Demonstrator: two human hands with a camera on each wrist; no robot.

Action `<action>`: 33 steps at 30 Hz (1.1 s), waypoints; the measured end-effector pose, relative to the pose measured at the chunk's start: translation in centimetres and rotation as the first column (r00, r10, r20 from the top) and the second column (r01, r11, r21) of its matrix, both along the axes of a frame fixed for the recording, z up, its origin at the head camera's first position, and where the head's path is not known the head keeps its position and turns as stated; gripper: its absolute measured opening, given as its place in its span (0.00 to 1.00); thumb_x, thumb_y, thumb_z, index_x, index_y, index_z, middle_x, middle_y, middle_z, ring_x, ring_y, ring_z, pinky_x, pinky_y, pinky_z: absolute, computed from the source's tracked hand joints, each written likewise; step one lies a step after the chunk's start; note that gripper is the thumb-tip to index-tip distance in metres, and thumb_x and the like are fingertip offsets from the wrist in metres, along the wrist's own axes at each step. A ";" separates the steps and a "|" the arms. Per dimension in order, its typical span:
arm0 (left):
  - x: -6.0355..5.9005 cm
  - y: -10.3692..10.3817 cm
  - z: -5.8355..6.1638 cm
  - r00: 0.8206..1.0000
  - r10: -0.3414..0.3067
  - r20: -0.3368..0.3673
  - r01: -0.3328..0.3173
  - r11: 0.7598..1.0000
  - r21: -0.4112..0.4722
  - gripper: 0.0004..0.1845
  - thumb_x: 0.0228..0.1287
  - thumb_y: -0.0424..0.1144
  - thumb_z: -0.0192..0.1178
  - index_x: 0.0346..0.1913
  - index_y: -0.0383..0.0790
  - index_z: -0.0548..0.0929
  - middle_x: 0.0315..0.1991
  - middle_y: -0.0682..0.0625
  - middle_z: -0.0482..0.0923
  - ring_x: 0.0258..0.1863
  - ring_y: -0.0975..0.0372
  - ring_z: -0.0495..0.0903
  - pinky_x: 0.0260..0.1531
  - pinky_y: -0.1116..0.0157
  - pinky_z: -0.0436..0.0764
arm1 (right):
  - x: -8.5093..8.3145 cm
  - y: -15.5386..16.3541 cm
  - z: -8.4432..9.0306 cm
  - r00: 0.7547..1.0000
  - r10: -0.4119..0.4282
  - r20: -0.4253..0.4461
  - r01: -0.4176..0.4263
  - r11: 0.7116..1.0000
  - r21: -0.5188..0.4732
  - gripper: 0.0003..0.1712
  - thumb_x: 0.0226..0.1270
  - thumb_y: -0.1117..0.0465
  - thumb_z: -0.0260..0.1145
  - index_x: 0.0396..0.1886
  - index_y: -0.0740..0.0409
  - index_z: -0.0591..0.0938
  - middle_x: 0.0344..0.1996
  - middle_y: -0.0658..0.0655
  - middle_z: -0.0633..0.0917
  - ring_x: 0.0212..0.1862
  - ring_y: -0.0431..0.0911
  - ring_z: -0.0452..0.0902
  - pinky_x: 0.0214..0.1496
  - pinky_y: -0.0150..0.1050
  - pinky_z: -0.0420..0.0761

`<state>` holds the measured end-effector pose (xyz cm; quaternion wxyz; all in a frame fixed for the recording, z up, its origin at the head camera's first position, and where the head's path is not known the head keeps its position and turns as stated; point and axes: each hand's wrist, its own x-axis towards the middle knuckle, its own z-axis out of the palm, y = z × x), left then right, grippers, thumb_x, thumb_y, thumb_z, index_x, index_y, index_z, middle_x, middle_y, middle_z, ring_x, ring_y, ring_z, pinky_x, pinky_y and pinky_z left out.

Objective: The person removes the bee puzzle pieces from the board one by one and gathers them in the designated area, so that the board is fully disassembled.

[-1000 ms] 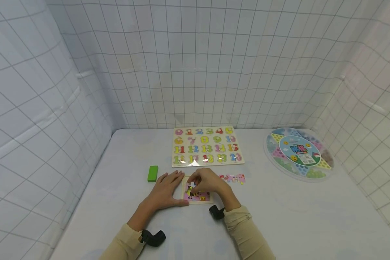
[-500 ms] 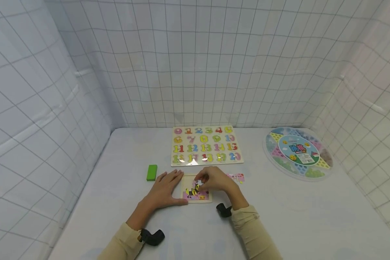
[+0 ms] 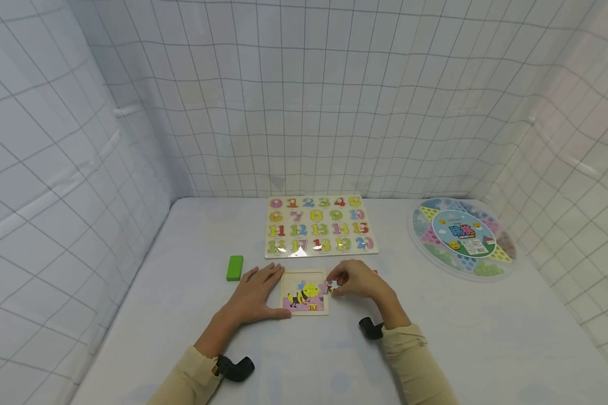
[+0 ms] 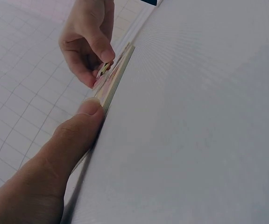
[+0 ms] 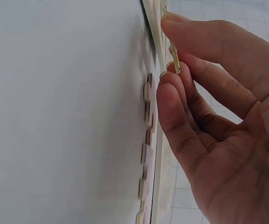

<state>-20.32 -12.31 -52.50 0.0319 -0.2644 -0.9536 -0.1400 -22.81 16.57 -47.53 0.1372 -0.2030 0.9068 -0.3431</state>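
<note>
A small wooden jigsaw puzzle tray (image 3: pixel 304 271) shows a partly filled bee picture, with bare wood along its upper part. My left hand (image 3: pixel 255 295) lies with fingers spread at the tray's left side, its thumb along the near left corner. In the left wrist view that thumb (image 4: pixel 71 140) rests on the tray's edge. Just off the tray's right side, my right hand (image 3: pixel 357 278) pinches a jigsaw piece (image 3: pixel 331 287) between thumb and fingers. From the right wrist, this piece (image 5: pixel 176 63) appears edge-on, raised above the table.
Loose jigsaw pieces (image 5: pixel 147 102) lie in a row on the table, mostly hidden behind my right hand in the head view. Beyond the tray lies a number puzzle board (image 3: pixel 321 225). A green block (image 3: pixel 235 268) sits left, a round board game (image 3: pixel 463 236) at far right.
My right hand has moved right, from over the tray to beside its right edge, with a jigsaw piece in its fingertips. More of the bee shows now. My left hand keeps its place.
</note>
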 end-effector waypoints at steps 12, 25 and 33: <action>0.1 0.1 0.1 1.000 0.001 0.000 -0.001 1.000 -0.001 0.59 0.37 0.82 0.45 0.70 0.46 0.57 0.70 0.51 0.57 0.70 0.59 0.54 0.68 0.51 0.51 | 0.6 1.3 -0.1 1.000 -0.008 0.002 0.008 1.000 0.030 0.14 0.44 0.63 0.75 0.34 0.53 0.84 0.30 0.46 0.82 0.31 0.40 0.72 0.34 0.31 0.75; 0.1 0.1 0.2 1.000 0.016 0.021 -0.016 1.000 -0.008 0.59 0.37 0.82 0.46 0.70 0.47 0.56 0.70 0.51 0.56 0.71 0.59 0.53 0.68 0.51 0.50 | 0.9 2.4 -0.1 1.000 0.002 0.002 -0.002 1.000 0.029 0.13 0.44 0.64 0.75 0.34 0.54 0.85 0.28 0.49 0.79 0.32 0.41 0.71 0.34 0.30 0.75; 0.1 0.2 0.1 1.000 0.015 0.016 -0.015 1.000 -0.013 0.60 0.37 0.83 0.43 0.70 0.47 0.56 0.70 0.51 0.56 0.71 0.59 0.53 0.68 0.51 0.50 | 1.0 2.5 0.0 1.000 0.010 -0.008 -0.010 1.000 0.027 0.13 0.44 0.65 0.74 0.34 0.55 0.85 0.28 0.50 0.78 0.32 0.42 0.71 0.32 0.31 0.75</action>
